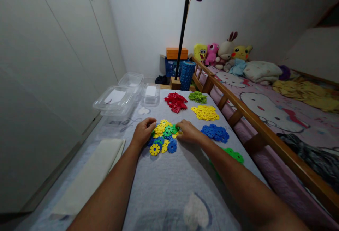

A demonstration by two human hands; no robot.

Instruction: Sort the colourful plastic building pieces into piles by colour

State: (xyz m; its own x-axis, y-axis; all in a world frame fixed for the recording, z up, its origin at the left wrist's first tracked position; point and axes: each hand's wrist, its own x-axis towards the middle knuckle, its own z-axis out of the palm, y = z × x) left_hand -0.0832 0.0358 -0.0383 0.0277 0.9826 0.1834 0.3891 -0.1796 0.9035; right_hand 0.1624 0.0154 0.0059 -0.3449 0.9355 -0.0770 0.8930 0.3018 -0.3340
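Note:
A mixed heap of flower-shaped plastic interlocking discs point(160, 131), yellow, green and blue, lies between my two hands on the cloth-covered table. My left hand point(143, 131) rests against the heap's left side, its thumb and forefinger bent close together; its other fingers are hidden, and so is whatever they may hold. At the right side, my right hand point(187, 131) has its fingers closed at a green disc point(174, 128), with a yellow one just below. Sorted piles lie beyond and to the right: red discs point(176, 102), lime discs point(197, 97), yellow discs point(205, 112), blue discs point(215, 133).
Green discs point(234, 155) lie partly behind my right forearm. Clear plastic boxes point(115, 98) with white cards stand at the back left, near a folded cream cloth point(91, 174). A wooden bed rail point(238, 109) runs along the right; a black lamp pole point(182, 30) rises behind.

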